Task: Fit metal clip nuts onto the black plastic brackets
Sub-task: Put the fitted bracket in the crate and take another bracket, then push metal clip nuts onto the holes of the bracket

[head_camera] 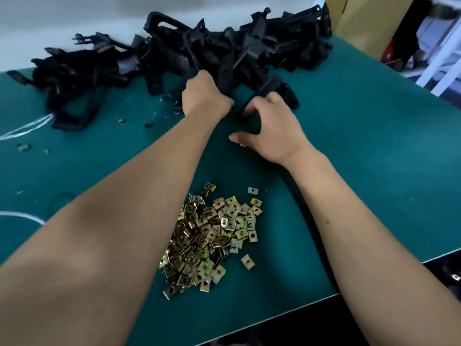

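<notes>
While both arms reach past the heap of clip nuts point(212, 240) on the green mat point(361, 158), the left hand point(203, 96) closes its fingers on a bracket at the black bracket pile point(174, 53) behind it. Right of it, the right hand point(270, 131) grips another bracket point(268, 87), thumb spread. No readable writing shows.

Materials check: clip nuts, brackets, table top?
Clip nuts: likely stamped sheet steel, yellowish plated finish; thin, shiny gold-silver glints.
Brackets: matte black, moulded-looking shapes, probably plastic.
Table top: dull teal mat, perhaps rubber or vinyl; hard to tell.
</notes>
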The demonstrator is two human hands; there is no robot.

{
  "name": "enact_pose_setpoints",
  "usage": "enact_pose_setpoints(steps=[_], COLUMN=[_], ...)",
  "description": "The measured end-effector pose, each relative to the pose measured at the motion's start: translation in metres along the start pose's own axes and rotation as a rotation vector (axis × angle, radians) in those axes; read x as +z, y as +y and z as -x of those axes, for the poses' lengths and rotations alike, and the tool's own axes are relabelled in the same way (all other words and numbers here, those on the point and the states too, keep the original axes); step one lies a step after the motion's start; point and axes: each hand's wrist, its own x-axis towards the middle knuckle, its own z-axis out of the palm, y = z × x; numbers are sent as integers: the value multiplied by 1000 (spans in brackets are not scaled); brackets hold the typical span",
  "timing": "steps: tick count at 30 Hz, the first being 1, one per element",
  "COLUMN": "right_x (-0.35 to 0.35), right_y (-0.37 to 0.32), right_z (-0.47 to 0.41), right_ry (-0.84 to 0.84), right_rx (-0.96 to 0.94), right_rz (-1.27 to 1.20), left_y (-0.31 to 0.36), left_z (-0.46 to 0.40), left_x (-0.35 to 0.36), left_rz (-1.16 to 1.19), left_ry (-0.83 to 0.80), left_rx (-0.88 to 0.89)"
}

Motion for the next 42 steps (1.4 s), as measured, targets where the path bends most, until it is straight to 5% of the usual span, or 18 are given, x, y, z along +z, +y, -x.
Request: enact_pose_setpoints(steps=[8, 12, 17, 23, 29, 33, 38, 42], right_x=[-2, -1, -6, -5, 0, 7, 19, 28], right_y=[-10, -19, -41, -55, -55, -54, -63, -75], right_z=[-1, 3, 12, 18, 17, 16, 18, 22], right_ry=[-220, -183, -455, -708, -629, -442, -197, -178], right_rx=[-45, -65, -119, -259, -223, -192, -83, 31], right_rz=[122, -53, -217, -115, -94, -110, -646, -1004], left_y=[-40, -85, -131, -140, -138, -129, -103, -91], left_z=[28, 62, 83, 78, 74, 79, 91, 96], left_x=[-41, -58, -79, -92, -93, -87, -71, -64], left_rz=[124, 546, 1071, 1190, 1375, 1622, 1803, 1842], left_ry=[171, 317, 305, 359, 438, 261, 152, 79], left_rx=[30, -13, -143, -159, -242, -375, -521, -577])
